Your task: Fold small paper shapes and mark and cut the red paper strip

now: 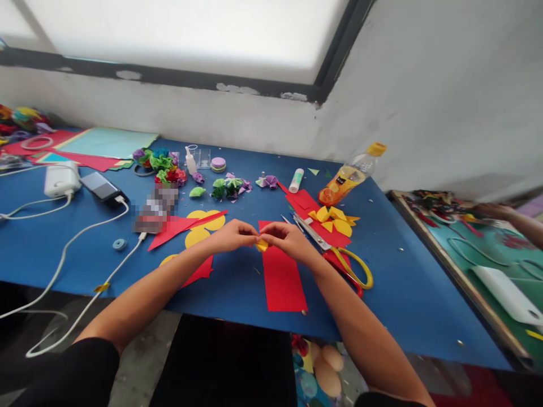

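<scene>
Yellow paper (262,245) is sitting between both hands' fingertips, the left hand (232,236) and the right hand (292,241) pinching it together, neither clearly nearer; it is showing over the left edge of a red strip (285,282), whose long axis is running away from the body; scissors (324,244) are lying right of the right hand, on the blue bench (407,308).

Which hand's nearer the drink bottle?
Right. The right hand is to the near left of the drink bottle, not touching it; the left hand is on that same side, farther left.
</scene>
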The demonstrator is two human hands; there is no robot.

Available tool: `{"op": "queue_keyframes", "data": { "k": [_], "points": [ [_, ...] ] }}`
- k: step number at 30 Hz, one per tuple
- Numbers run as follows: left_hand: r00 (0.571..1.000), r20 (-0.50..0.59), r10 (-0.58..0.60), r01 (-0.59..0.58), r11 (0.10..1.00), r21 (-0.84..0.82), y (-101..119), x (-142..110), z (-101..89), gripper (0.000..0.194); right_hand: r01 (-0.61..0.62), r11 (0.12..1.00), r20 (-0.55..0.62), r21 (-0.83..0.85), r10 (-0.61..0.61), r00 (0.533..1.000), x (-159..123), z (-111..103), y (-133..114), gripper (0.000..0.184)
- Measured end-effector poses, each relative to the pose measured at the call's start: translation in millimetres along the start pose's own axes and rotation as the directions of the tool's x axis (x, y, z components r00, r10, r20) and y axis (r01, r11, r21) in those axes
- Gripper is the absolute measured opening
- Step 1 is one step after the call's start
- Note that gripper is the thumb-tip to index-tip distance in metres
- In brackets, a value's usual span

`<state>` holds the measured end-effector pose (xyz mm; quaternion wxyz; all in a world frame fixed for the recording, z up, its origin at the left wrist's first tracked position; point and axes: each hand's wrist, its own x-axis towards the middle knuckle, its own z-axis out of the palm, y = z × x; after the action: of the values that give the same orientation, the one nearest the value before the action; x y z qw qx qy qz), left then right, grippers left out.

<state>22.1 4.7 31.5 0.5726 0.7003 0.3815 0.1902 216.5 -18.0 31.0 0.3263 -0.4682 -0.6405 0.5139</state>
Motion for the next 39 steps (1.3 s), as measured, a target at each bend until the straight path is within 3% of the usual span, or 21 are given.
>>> {"op": "queue_keyframes", "data": {
  "k": [3,6,9,12,19,22,26,32,36,39],
  "points": [
    [0.985,0.065,-0.159,0.158,0.987,0.019,-3.2,1.8,-2.2,0.022,-0.099,0.994,0.129,-0.042,0.104,0.986,0.7,3.0,4.7,0.022],
    [0.970,0.087,-0.226,0.213,0.967,0.139,-8.0,3.1,-1.1,0.021,-0.036,0.971,0.158,-0.237,0.075,0.985,0.4,10.3,8.0,0.016],
    [0.988,0.013,-0.154,0.141,0.934,0.330,-9.9,3.2,3.0,0.022,0.047,0.897,0.101,-0.440,-0.003,0.995,0.4,16.2,9.9,0.007],
    [0.998,-0.052,-0.043,0.062,0.889,0.454,-8.8,3.3,8.0,0.019,0.063,0.864,0.069,-0.500,-0.033,0.997,1.8,16.5,12.4,0.003],
    [0.996,-0.088,-0.006,0.051,0.854,0.518,-9.8,5.6,12.6,0.018,0.102,0.844,0.116,-0.527,-0.047,0.992,5.8,9.5,16.0,0.004],
    [0.997,-0.082,-0.005,0.048,0.846,0.531,-10.3,6.1,12.4,0.019,0.180,0.811,0.180,-0.556,-0.094,0.979,6.7,7.7,16.0,0.007],
    [0.998,-0.057,0.017,0.018,0.832,0.555,-8.8,6.2,10.6,0.017,0.268,0.768,0.257,-0.581,-0.139,0.956,9.6,4.9,18.0,0.006],
    [0.969,0.180,0.170,-0.247,0.708,0.661,-4.7,1.5,-1.0,0.019,0.470,0.663,0.413,-0.583,-0.256,0.874,11.4,-0.6,20.8,0.015],
    [0.958,0.239,0.159,-0.278,0.722,0.633,-1.7,-2.8,-6.1,0.020,0.499,0.607,0.425,-0.618,-0.276,0.862,11.0,-1.9,24.3,0.017],
    [0.967,0.222,0.123,-0.241,0.715,0.656,-2.3,-2.4,-4.7,0.019,0.495,0.618,0.407,-0.610,-0.291,0.866,11.9,-2.5,28.2,0.015]
  ]
}}
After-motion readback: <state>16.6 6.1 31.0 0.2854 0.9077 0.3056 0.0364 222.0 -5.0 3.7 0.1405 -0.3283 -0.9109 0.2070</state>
